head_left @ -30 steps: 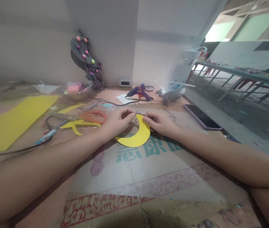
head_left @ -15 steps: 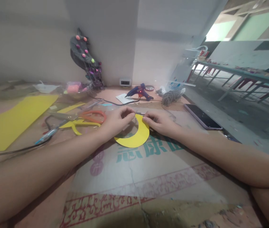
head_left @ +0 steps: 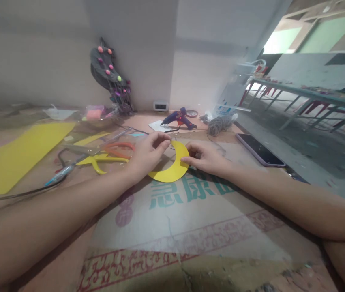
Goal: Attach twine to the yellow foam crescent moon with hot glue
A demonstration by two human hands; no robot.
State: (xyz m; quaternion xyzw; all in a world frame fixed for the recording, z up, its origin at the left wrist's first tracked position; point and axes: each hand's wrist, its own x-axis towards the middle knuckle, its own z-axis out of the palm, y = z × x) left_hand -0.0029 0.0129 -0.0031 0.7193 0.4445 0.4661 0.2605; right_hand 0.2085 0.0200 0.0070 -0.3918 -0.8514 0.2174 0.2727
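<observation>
A yellow paper crescent [head_left: 175, 170] is held up between my two hands, just over the printed cardboard sheet [head_left: 202, 227]. My left hand [head_left: 151, 150] pinches its upper tip between thumb and forefinger. On the outer right edge, my right hand [head_left: 204, 158] grips it with the thumb on the near face and the fingers behind. The lower left end of the crescent passes behind my left wrist. Left of that wrist lie orange-handled scissors [head_left: 119, 149] and a yellow-handled pair [head_left: 99, 164].
A glue gun [head_left: 180, 118] with a red light rests behind my hands, its cord running left. Grey yarn [head_left: 219, 125] and a phone [head_left: 260, 150] lie to the right. Yellow sheet [head_left: 23, 158] covers the left side. A decorated grey crescent [head_left: 107, 71] leans on the wall.
The crescent has risen a little and tilted. My right hand has slid down its outer edge, away from the upper tip. My left hand has shifted slightly up and left with the tip.
</observation>
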